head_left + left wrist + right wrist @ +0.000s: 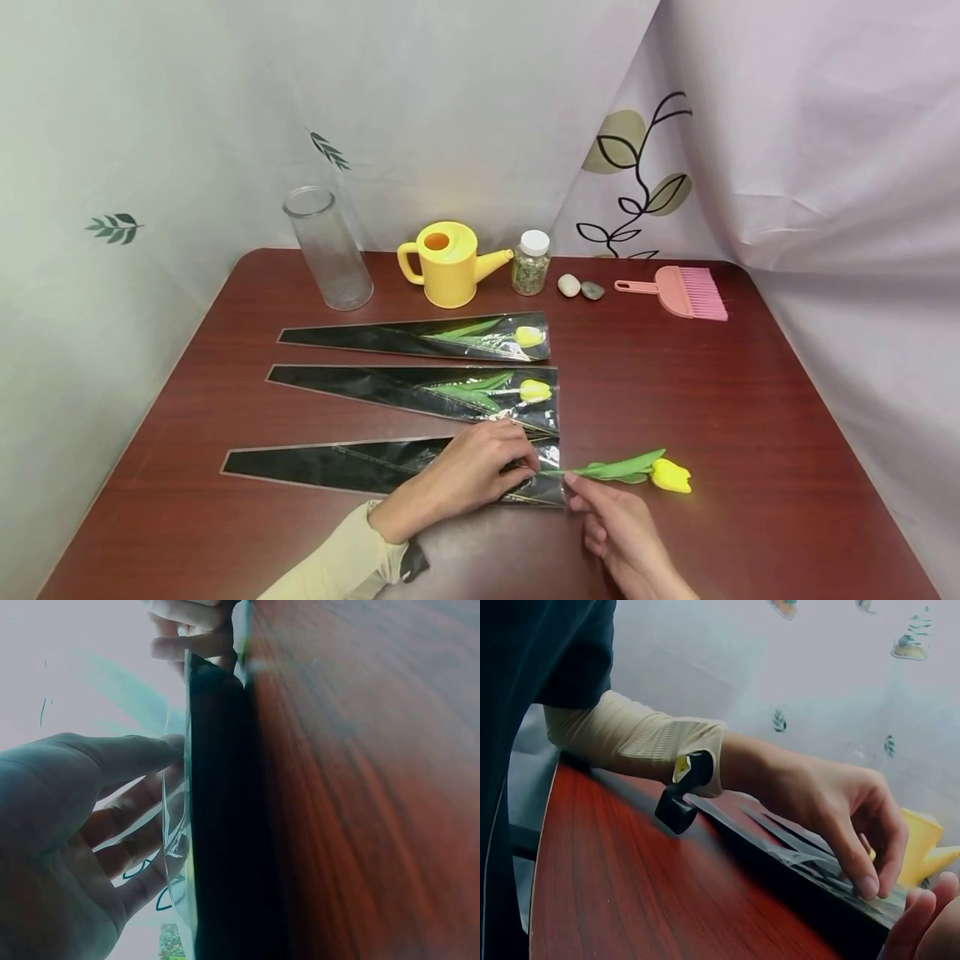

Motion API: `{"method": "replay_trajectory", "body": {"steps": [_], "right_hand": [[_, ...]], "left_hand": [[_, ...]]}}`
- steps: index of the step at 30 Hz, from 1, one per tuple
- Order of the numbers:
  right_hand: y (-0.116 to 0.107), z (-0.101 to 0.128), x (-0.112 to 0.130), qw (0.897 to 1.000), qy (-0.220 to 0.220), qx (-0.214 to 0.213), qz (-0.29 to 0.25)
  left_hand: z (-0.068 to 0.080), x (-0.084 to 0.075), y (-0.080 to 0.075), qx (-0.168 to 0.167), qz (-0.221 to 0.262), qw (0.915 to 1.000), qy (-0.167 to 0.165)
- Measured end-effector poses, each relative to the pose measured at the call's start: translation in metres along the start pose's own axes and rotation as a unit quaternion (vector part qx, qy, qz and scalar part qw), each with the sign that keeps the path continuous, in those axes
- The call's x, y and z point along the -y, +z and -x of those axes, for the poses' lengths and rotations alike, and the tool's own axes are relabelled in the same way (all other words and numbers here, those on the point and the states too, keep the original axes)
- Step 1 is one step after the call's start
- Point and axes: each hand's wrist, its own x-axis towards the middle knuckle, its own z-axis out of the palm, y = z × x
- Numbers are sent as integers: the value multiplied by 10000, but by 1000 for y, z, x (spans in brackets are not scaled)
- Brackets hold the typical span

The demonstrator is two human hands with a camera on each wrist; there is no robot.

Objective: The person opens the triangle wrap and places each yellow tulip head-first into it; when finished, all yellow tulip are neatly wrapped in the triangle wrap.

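Note:
The nearest flower sleeve, black-backed with a clear front, lies flat with its wide end to the right. My left hand is over that end, thumb and fingers pinching the clear film close to the mouth. Between thumb and forefinger, my right hand pinches the stem of a yellow tulip just outside the sleeve. The bloom points right and the leaves lie along the stem; the stem's lower end reaches the sleeve mouth by my left fingertips.
Two more sleeves, a middle one and a far one, each hold a yellow tulip. Along the back stand a clear glass vase, a yellow watering can, a white-capped jar, two pebbles and a pink brush.

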Motion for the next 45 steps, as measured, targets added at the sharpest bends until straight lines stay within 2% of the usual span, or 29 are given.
{"method": "replay_trajectory", "body": {"steps": [6, 10, 12, 14, 15, 16, 17, 18, 19, 20, 23, 24, 26, 27, 29, 30, 32, 39, 45], "right_hand": [[-6, 1, 1, 9994, 121, 289, 160], [-20, 3, 5, 9981, -65, 388, 472], [-29, 3, 11, 9962, -398, 387, 673], [-40, 3, 20, 9909, -913, 309, 935], [-46, 3, 25, 9852, -1247, 244, 1147], [-53, 2, 31, 9750, -1667, 190, 1455], [-58, 0, 36, 9592, -2147, 109, 1838], [-64, -1, 41, 9352, -2669, -20, 2327], [-70, -3, 46, 9053, -3168, -172, 2825], [-75, -6, 49, 8680, -3668, -340, 3330], [-85, -15, 55, 7324, -4969, -804, 4585], [-88, -18, 56, 6920, -5283, -889, 4838], [-91, -25, 55, 6350, -5785, -762, 5063], [-92, -29, 55, 6110, -5984, -680, 5138], [-92, -35, 55, 5835, -6232, -452, 5187], [-93, -37, 55, 5734, -6323, -360, 5197], [-93, -40, 56, 5609, -6391, -204, 5259], [-97, -42, 62, 5533, -6024, 259, 5747], [-96, -47, 62, 5345, -6193, 530, 5727]], "left_hand": [[0, 0, 2, -42, -88, 9999, 48], [-1, 1, 2, -63, -115, 9998, 129], [-1, 1, 2, -82, -129, 9997, 171], [-1, 1, 3, -92, -156, 9996, 198], [-1, 1, 3, -93, -174, 9996, 203], [0, 1, 3, -95, -198, 9995, 212], [0, 1, 2, -103, -217, 9995, 220], [0, 1, 2, -114, -229, 9994, 230], [0, 1, 2, -118, -249, 9993, 240], [1, 1, 2, -125, -251, 9993, 245], [1, 1, 2, -128, -231, 9993, 274], [1, 0, 2, -118, -226, 9993, 279], [1, 0, 2, -97, -209, 9993, 279], [1, 0, 2, -85, -218, 9993, 283], [0, -1, 2, -73, -233, 9993, 292], [0, -1, 2, -69, -244, 9992, 296], [0, -1, 2, -64, -255, 9992, 299], [0, -1, 2, -45, -304, 9990, 314], [0, 0, 2, -15, -291, 9992, 275]]}}
